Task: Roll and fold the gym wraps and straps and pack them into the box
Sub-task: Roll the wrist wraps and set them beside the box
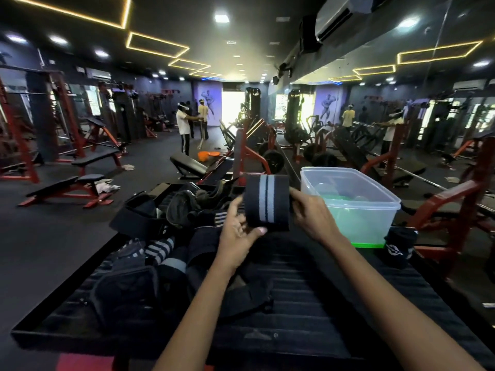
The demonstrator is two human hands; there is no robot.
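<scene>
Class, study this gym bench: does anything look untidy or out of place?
Yes. Loose wraps and straps lie heaped across the bench, unrolled. Only the wrap held in both hands looks neatly rolled.

Dark gym: red-framed benches [80,187], mirror wall [401,116], yellow ceiling light strips [158,45].

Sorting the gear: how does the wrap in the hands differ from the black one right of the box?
The striped wrap is held up by the left hand and right hand; the black wrap rests on the bench beside the box. The first has grey stripes, the second a white logo. Both are dark fabric.
</scene>
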